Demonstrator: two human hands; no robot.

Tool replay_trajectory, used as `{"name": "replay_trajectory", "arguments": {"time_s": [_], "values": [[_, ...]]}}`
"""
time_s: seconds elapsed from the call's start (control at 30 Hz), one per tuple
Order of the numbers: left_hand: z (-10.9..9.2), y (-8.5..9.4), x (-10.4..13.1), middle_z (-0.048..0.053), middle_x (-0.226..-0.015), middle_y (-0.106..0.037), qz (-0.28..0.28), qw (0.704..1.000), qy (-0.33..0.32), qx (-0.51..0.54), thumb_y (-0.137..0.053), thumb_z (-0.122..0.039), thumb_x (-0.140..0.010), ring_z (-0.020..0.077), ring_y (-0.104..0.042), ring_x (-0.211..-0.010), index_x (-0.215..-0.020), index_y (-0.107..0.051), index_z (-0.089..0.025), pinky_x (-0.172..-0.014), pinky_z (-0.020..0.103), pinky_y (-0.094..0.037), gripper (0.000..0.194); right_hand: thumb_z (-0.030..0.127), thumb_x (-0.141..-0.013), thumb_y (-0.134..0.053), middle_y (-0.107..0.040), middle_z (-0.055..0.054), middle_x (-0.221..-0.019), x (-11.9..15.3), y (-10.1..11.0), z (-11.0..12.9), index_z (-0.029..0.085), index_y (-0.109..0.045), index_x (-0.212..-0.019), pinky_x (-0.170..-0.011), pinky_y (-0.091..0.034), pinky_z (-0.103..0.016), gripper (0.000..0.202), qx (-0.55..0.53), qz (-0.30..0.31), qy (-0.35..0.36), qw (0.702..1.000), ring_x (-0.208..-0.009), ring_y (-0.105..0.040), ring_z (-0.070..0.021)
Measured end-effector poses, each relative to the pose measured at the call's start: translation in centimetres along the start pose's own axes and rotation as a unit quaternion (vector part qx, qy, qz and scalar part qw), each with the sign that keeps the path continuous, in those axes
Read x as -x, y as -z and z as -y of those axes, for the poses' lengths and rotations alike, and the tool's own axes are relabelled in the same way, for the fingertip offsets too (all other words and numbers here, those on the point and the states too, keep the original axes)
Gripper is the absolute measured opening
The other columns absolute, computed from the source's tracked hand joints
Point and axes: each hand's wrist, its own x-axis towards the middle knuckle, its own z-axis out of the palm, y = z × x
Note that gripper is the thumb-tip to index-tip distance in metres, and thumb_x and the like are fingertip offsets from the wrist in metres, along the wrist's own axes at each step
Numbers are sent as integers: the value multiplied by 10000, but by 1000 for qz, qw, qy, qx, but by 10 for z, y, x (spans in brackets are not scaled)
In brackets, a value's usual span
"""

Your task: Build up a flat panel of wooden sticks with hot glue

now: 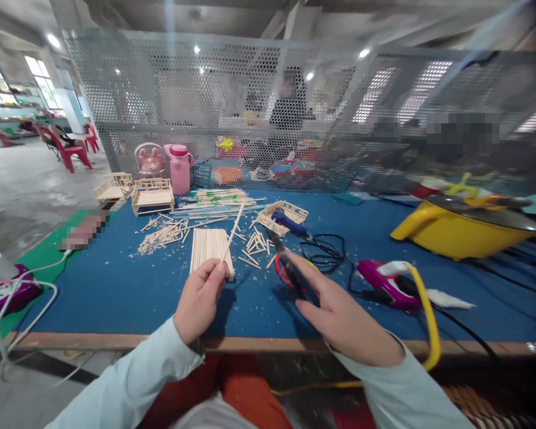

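Observation:
My left hand (202, 298) pinches a thin wooden stick (236, 229) near its lower end, and the stick slants up and away. Just beyond the fingers lies a flat panel of wooden sticks (208, 247) set side by side. My right hand (339, 313) is closed around dark-handled pliers (301, 280), their jaws pointing forward and left. A red and yellow ring-shaped thing, partly hidden, shows beneath the pliers. Past them, a blue glue gun (290, 223) rests on a small wooden stick frame (300, 210). Short cut sticks (258, 243) are scattered between the panel and the pliers.
Two small wooden stick models (152, 196), a pink flask (180, 170) and piled stick pieces (163, 235) stand at back left. To the right are a purple power strip (390, 286), black cable (328, 253) and yellow pan (455, 232). A perforated metal screen (170, 101) borders the back.

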Motion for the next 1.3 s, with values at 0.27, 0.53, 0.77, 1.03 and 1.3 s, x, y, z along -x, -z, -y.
{"name": "replay_trajectory", "arguments": {"time_s": [0.27, 0.53, 0.77, 1.03, 1.3], "values": [[5, -5, 3, -74, -492, -315, 23, 997, -22, -76, -417, -488, -840, 67, -259, -429, -731, -526, -168, -410, 189, -231, 355, 20, -566, -386, -507, -114, -1295, 1, -5, 12, 155, -410, -1315, -991, -392, -431, 762, 188, 101, 75, 974, -1213, -453, -222], [5, -2, 4, -79, -488, -274, 51, 994, -22, -96, -399, -418, -865, 70, -232, -434, -732, -522, -167, -426, 200, -218, 309, 48, -572, -402, -541, -125, -1243, -4, -8, 11, 140, -423, -1298, -962, -416, -416, 732, 172, 119, 65, 976, -1144, -507, -224], [3, -5, 8, -47, -556, -367, 40, 994, -46, -88, -408, -434, -859, 83, -316, -516, -712, -504, -161, -491, 203, -281, 325, 62, -561, -397, -590, -116, -1148, -6, -15, 6, 149, -459, -1256, -876, -461, -401, 704, 146, 104, 77, 981, -1044, -557, -230], [15, -16, 2, -61, -510, -324, -14, 990, -12, -142, -385, -517, -836, 76, -275, -489, -562, -365, -182, -463, 221, -223, 433, 15, -569, -415, -578, -142, -977, -3, -37, -8, 81, -424, -1282, -791, -467, -387, 716, 315, 4, 112, 942, -892, -556, -243], [8, -21, 9, -90, -463, -230, 48, 998, 7, -48, -419, -495, -833, 63, -211, -421, -580, -312, -204, -424, 213, -195, 400, 81, -593, -431, -591, -109, -940, -5, -22, 3, 127, -455, -1262, -758, -458, -362, 671, 277, 8, 95, 956, -857, -547, -240]]}}
